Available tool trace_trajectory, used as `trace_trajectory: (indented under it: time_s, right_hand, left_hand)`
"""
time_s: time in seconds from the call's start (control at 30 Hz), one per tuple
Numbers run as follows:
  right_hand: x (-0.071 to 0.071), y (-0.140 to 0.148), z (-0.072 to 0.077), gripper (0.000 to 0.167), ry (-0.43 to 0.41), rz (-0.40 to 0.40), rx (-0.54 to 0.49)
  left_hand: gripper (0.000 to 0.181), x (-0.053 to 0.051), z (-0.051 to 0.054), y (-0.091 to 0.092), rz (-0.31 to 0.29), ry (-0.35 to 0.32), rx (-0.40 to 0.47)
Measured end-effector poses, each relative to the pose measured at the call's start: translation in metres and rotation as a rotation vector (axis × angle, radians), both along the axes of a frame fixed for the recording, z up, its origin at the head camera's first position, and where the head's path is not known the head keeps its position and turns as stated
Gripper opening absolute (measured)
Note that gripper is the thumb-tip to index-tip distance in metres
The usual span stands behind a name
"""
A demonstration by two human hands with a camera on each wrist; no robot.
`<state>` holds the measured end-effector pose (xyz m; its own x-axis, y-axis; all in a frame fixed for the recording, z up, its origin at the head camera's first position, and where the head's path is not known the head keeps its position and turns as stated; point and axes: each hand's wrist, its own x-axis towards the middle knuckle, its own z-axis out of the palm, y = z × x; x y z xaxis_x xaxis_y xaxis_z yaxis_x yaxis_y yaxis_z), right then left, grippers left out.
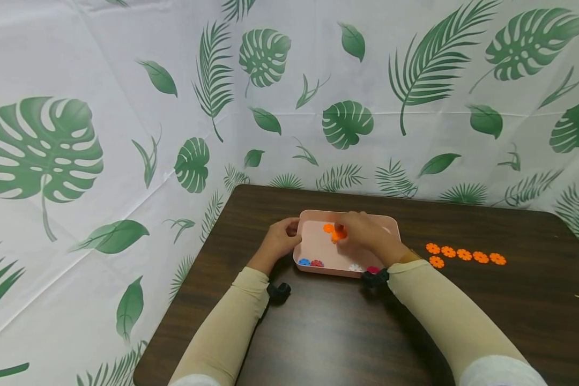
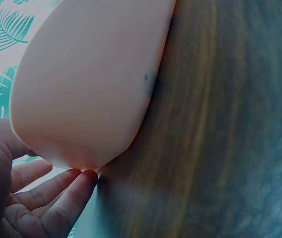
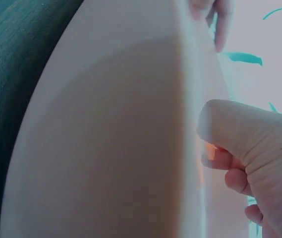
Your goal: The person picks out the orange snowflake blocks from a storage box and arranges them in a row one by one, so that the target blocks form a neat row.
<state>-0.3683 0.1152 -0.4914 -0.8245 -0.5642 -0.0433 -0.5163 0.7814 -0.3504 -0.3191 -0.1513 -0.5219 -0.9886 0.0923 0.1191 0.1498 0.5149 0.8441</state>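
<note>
Tray [image 3: 106, 124]: pale, its near side large and partly shaded, the rim [image 3: 184, 129] blurred.
Right hand [image 3: 262, 153]: just beyond the rim, thumb and a curled finger pinching an orange piece [image 3: 211, 150], mostly hidden.
Left hand [image 3: 222, 21]: partly in view at the tray's left end, contact unclear.
Table [image 3: 12, 84]: dark, along the near side.
Cloth [image 3: 259, 29]: leaf-printed, far side.

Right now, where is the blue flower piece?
In the head view, the blue flower piece lies inside the pink tray, in its near left corner, just left of a reddish flower piece.
</note>
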Motion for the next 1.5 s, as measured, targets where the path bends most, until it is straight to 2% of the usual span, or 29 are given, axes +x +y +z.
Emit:
trace_trajectory:
  time_s: [0.17,0.37,0.47,0.6,0.87,1.0,1.2,1.5]
  right_hand:
    - [-0.005,0.011,0.003,0.025,0.079,0.030,-0.008]
    - [0.002,0.039,0.018,0.028,0.111,0.020,-0.056]
    - [0.006,0.060,0.027,0.032,0.154,0.027,-0.091]
    - [0.013,0.091,0.036,0.033,0.177,-0.020,-0.098]
    - [0.033,0.152,0.042,0.036,0.167,-0.144,-0.065]
    - [0.046,0.183,0.037,0.036,0.175,-0.162,-0.032]
    - [0.061,0.227,0.023,0.038,0.208,-0.181,0.004]
    - [0.079,0.259,-0.001,0.042,0.113,-0.275,0.018]
  left_hand:
    - [0.055,0.000,-0.002,0.000,0.003,0.001,-0.003]
    - [0.055,0.000,-0.002,0.001,0.002,-0.002,-0.008]
    - [0.055,0.000,-0.001,0.000,0.009,-0.002,-0.015]
    - [0.056,0.000,0.000,0.000,0.005,-0.001,-0.011]
    - [0.056,0.002,0.001,-0.001,0.006,0.001,-0.007]
    - [0.055,0.001,0.001,0.001,0.012,-0.005,-0.019]
    - [0.054,0.001,-0.001,0.001,0.026,-0.025,-0.039]
    - [0.055,0.001,0.001,0.002,0.035,-0.037,-0.050]
